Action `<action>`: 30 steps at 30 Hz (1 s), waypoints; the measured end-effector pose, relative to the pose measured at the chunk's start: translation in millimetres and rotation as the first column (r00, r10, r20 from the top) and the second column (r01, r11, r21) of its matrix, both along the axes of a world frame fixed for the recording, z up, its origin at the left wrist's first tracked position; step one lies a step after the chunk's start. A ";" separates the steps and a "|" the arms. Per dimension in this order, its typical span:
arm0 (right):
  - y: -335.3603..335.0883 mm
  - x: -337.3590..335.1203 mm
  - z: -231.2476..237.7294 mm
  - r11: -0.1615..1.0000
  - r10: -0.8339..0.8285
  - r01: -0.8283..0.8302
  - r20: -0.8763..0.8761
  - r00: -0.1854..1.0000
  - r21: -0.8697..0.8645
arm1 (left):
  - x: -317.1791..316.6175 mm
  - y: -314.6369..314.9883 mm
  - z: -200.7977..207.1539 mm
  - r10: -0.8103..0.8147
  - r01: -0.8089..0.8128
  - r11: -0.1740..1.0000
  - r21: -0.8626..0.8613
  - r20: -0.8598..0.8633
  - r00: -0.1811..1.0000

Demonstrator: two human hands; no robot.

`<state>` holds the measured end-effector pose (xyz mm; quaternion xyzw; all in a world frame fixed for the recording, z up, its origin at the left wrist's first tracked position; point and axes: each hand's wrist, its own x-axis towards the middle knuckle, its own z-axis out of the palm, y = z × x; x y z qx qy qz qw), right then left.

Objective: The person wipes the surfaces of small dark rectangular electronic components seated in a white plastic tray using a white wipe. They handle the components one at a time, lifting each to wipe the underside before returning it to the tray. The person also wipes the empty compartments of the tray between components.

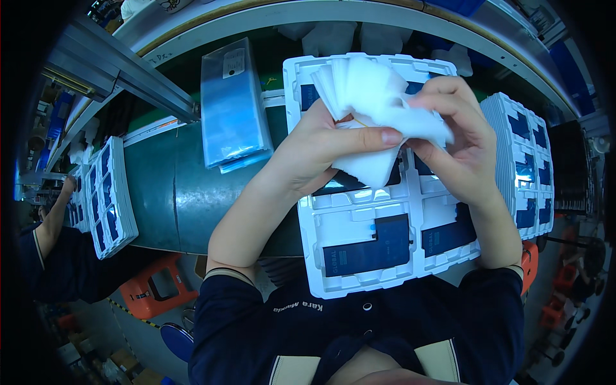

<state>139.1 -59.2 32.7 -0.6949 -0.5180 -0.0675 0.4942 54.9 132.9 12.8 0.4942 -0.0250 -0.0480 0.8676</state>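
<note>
Over the white plastic tray [414, 192], my left hand [321, 144] is closed on a bundle of soft white sheets [372, 83], its thumb lying across the front. A thin yellowish band seems to show near that thumb. My right hand [459, 131] pinches a crumpled part of the same sheets between bent fingers and thumb. The sheets fan out at the top left and hang down in the middle. In the tray's compartments lie flat black batteries [369, 247], several of them partly hidden by my hands.
A pack of clear blue-tinted plastic bags [234, 115] lies left of the tray on the green work surface [154, 192]. Stacked battery trays stand at the right [520, 167] and far left [109, 199]. Another person's arm [56, 215] reaches in there. Orange stools [157, 285] stand below.
</note>
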 end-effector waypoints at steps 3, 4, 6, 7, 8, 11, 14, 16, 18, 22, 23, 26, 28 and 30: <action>3.6 1.5 3.5 0.999 0.004 -0.007 0.068 0.998 0.041 | -0.4 1.5 1.0 -0.002 0.002 1.000 0.014 0.011 1.000; 3.5 2.4 3.1 0.998 0.026 -0.029 0.061 0.998 0.055 | -0.2 1.2 1.1 -0.002 0.002 1.000 0.013 0.019 1.000; 2.2 4.2 -0.6 0.993 0.086 -0.087 0.020 0.996 0.078 | 0.0 0.7 1.4 0.000 0.000 1.000 0.012 0.034 0.999; 1.9 4.9 -3.6 0.988 0.125 -0.123 -0.014 0.992 0.089 | 0.7 1.2 0.5 -0.003 0.002 1.000 0.012 0.037 0.999; 2.3 3.1 -6.0 0.987 0.110 -0.099 -0.086 0.990 0.128 | 2.1 2.1 -1.1 -0.005 0.005 1.000 0.013 0.039 0.999; 5.4 -8.3 -6.7 0.983 0.073 -0.023 -0.272 0.960 0.184 | 1.8 2.8 -2.3 0.005 -0.005 1.000 0.000 0.028 1.000; 6.2 -12.6 3.6 0.995 0.012 0.017 -0.273 0.962 0.103 | 2.4 2.5 -2.8 0.006 -0.005 0.999 -0.035 0.024 1.000; 1.7 -7.4 4.8 1.000 -0.018 0.019 -0.110 0.994 0.010 | 3.5 2.6 -3.6 0.004 -0.003 0.998 -0.057 0.024 1.000; 2.2 -5.1 3.1 0.999 -0.018 0.020 -0.064 0.998 0.042 | 4.6 2.9 -4.4 0.006 -0.004 0.998 -0.070 0.021 1.000; 5.5 -7.6 0.4 0.989 -0.088 0.098 -0.087 0.992 0.115 | 6.3 1.7 -5.5 0.004 -0.002 0.988 -0.154 0.006 1.000; 7.2 -10.8 1.3 0.984 -0.077 0.101 -0.157 0.985 0.146 | 6.5 1.7 -5.1 0.000 0.001 0.987 -0.163 0.006 1.000; 9.2 -16.4 3.0 0.977 -0.062 0.105 -0.226 0.972 0.186 | 5.9 0.7 -5.2 0.068 -0.070 0.981 -0.179 -0.018 0.998; 3.6 -10.6 -1.9 0.986 -0.084 0.096 -0.090 0.992 0.140 | 5.3 3.3 -3.3 0.115 -0.118 0.982 -0.148 -0.026 0.993; 0.0 -8.3 1.4 0.986 -0.095 0.092 0.012 0.995 0.138 | 5.6 15.6 2.7 0.138 -0.139 0.987 -0.082 -0.018 0.990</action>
